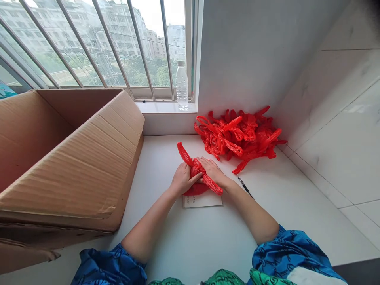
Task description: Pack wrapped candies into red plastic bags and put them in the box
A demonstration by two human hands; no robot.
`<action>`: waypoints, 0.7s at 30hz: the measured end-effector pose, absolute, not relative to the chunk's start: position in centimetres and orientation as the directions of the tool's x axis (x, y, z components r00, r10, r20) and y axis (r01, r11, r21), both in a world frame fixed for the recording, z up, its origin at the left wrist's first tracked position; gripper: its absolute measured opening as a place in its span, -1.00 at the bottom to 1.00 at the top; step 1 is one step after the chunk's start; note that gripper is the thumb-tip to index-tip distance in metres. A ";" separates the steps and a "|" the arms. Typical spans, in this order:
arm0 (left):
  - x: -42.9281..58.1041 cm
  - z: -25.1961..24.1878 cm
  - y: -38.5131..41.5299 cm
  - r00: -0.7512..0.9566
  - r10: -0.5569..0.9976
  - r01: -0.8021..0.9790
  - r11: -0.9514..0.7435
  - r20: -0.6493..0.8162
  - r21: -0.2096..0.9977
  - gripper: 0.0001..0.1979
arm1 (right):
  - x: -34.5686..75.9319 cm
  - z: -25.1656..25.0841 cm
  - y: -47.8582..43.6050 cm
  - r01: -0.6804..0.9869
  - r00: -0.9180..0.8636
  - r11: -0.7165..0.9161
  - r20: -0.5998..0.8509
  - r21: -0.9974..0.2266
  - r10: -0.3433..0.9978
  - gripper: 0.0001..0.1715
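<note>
A knotted red plastic bag [196, 190] rests on a white notebook [202, 202] on the white tabletop. Its two twisted handle ends stick out, one to the upper left and one to the lower right. My left hand [183, 179] grips the bag's left side, its thumb pointing inward below the knot. On the other side my right hand [212, 171] presses and holds the bag, with its fingers laid along the far edge. Part of the right hand is hidden behind a handle end. Some writing shows on the notebook's near edge.
A heap of red plastic bags [240, 136] lies against the wall at the back right. Right of my hands is a black pen [245, 187]. A large open cardboard box [89, 158] stands at left. On the sill of the barred window is a clear bottle [182, 87].
</note>
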State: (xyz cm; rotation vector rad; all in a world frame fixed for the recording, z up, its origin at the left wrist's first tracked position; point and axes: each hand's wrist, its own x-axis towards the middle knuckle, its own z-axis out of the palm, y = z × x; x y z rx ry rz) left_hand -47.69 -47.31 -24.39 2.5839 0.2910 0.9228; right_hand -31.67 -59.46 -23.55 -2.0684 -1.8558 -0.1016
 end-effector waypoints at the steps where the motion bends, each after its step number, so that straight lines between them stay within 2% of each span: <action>1: -47.6 -24.5 -47.3 0.767 0.315 0.068 -0.906 0.559 0.417 -0.32 | -31.7 -23.6 -59.5 0.975 0.134 -0.075 0.284 -0.210 0.949 -0.08; 21: -47.4 -25.0 -47.3 0.806 0.330 0.088 -0.888 0.491 0.452 -0.35 | -32.3 -23.4 -59.6 0.953 0.166 -0.096 0.230 -0.287 0.959 0.03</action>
